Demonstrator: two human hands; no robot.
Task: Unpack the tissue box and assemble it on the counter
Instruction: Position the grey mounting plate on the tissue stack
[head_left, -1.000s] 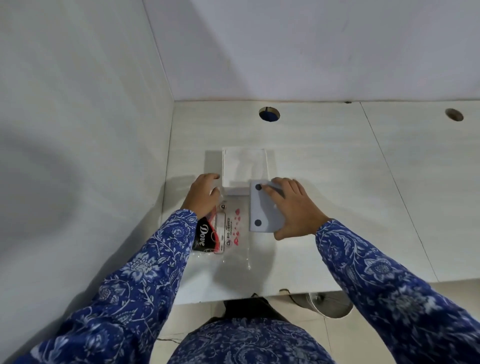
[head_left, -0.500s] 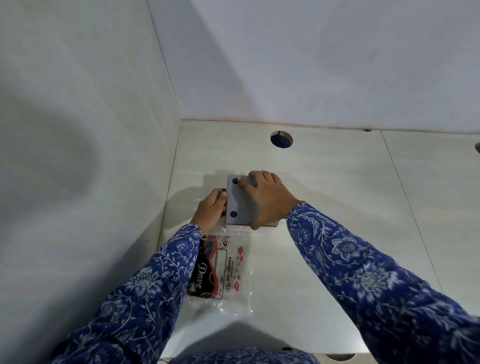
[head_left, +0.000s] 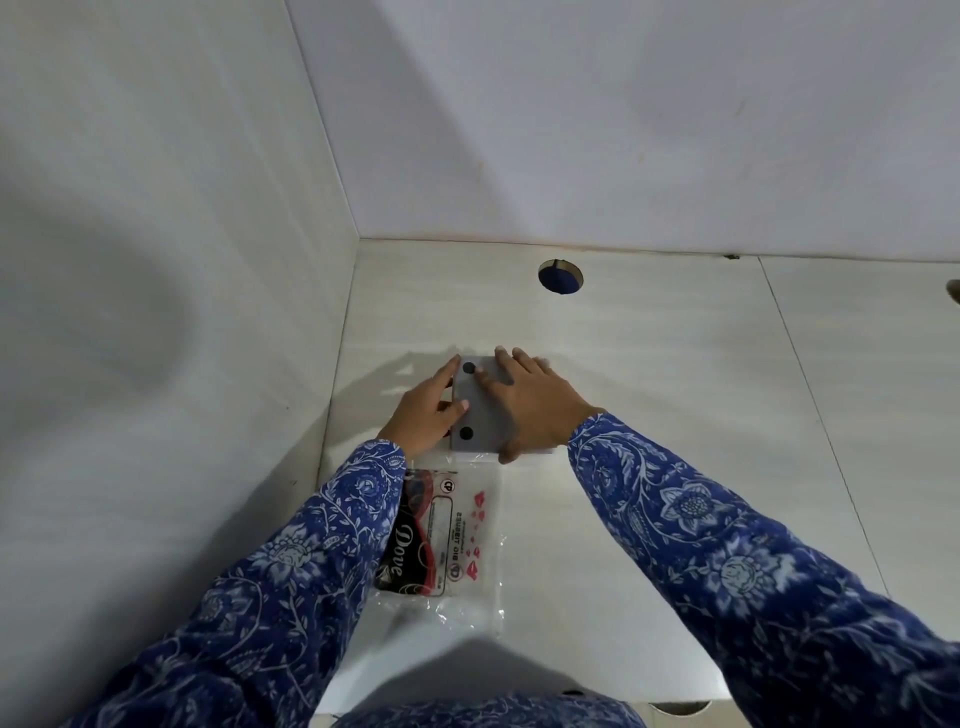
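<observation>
Head view: the right hand (head_left: 530, 402) lies flat, fingers spread, palm down on a grey panel (head_left: 480, 410) just below the middle of the frame, pressing on it without closing around it. The left hand (head_left: 428, 410) is at the panel's left edge, fingers loosely curved, thumb touching the grey face between two dark round spots; whether it grips the edge cannot be told. The panel sits on a white piece (head_left: 475, 457) of the tissue box, of which only a thin strip shows under its lower edge. Both arms wear blue sleeves (head_left: 727, 545) with a pale flower print.

Just below the hands a clear plastic wrapper (head_left: 457, 540) lies flat on the pale surface (head_left: 649, 364), partly under the left sleeve. It bears a black and red label reading "Dove", small red lip marks and a line of tiny print too small to read.

In the surface above the hands is a round hole (head_left: 560, 277) showing blue inside. White walls (head_left: 156, 208) fill the left and upper frame.
</observation>
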